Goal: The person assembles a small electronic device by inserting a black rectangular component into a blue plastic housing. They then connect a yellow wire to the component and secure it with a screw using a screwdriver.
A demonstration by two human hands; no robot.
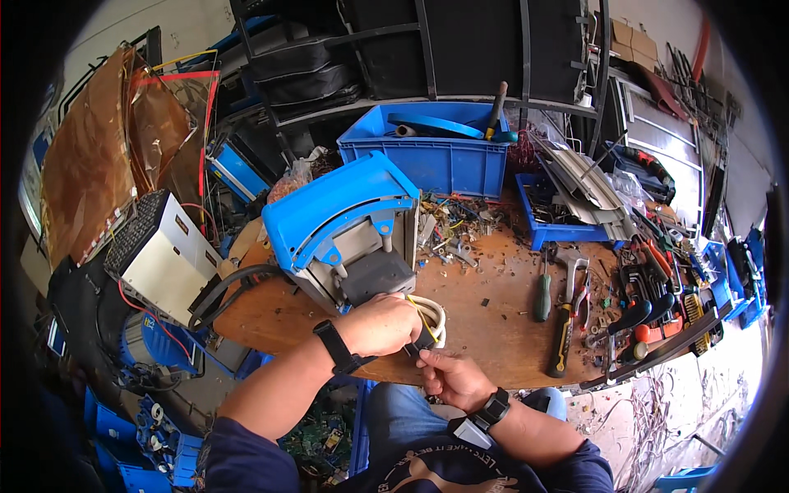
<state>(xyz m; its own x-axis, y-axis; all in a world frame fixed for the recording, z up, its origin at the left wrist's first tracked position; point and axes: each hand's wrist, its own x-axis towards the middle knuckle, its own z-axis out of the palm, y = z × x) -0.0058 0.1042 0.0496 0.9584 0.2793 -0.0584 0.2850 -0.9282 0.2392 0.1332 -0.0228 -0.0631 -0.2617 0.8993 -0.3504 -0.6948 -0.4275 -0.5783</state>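
Observation:
On the wooden bench (485, 329), a machine housing (345, 218) with a bright blue cover and grey body stands tilted just beyond my left hand (382, 324). That hand is closed, its fingertips hidden, beside a coil of thick cream-white cable (438, 319). A small black piece (413, 348) spans the gap between my hands at the bench's front edge. My right hand (460, 380) pinches its near end between thumb and fingers. A thin yellow strand runs by the cable; what it belongs to I cannot tell.
A claw hammer (561, 337) and green-handled screwdriver (542, 297) lie to the right, near pliers and hex keys. Behind are a large blue crate (427, 164), scrap bits, and a blue tray (567, 230) of metal strips. A white-and-black metal box (168, 255) stands left.

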